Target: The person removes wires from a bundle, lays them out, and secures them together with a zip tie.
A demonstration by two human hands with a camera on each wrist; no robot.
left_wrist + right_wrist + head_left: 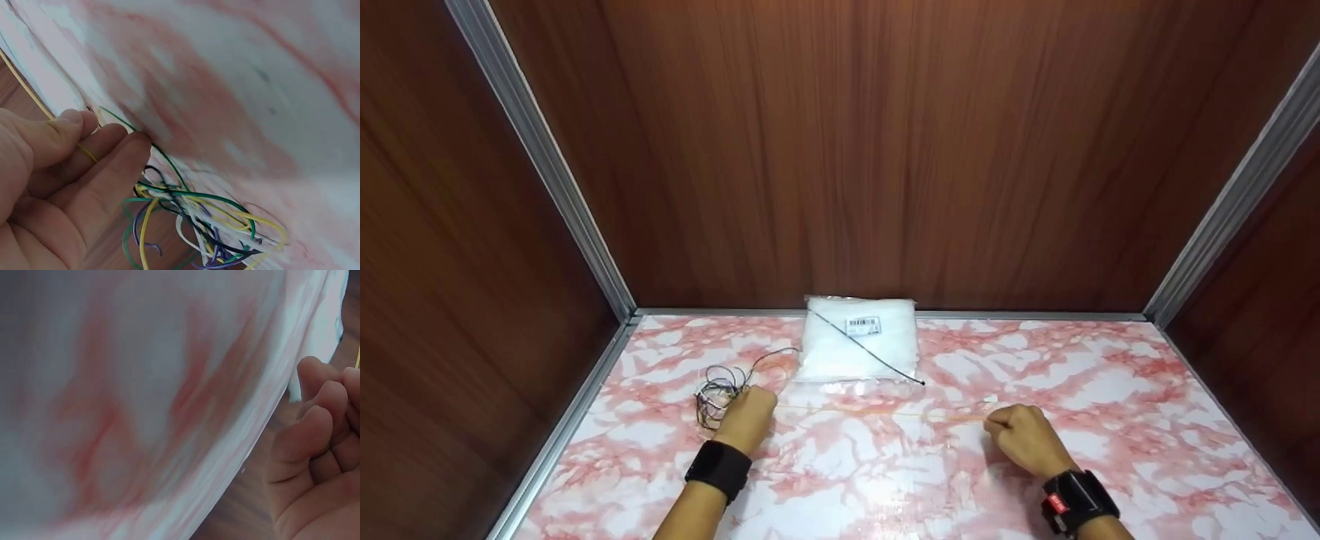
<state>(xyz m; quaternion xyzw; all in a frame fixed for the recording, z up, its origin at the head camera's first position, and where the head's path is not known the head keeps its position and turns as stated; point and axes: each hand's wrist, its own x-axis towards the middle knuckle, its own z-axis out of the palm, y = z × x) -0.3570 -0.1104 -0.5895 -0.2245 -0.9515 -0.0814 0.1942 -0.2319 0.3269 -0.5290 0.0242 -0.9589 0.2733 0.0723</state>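
A thin yellow wire [877, 412] runs stretched between the two hands, just over the table. My left hand [748, 416] pinches it between thumb and curled fingers; in the left wrist view the wire [25, 84] passes through that grip. At the other end, my right hand [1027, 439] has its fingers curled in around the wire. Only a sliver of this wire shows in the right wrist view, at the edge beside the fingers [315, 430]. Beside the left hand lies a tangled bundle of wires [208, 225] in green, yellow, black, white and purple.
At the back middle, a clear bag [840, 360] of white material carries a barcode label [863, 326]. A thin black cable tie [870, 351] lies diagonally across it. Brown wood-look panels [870, 150] with metal frame edges enclose the marbled red-and-white table [847, 480].
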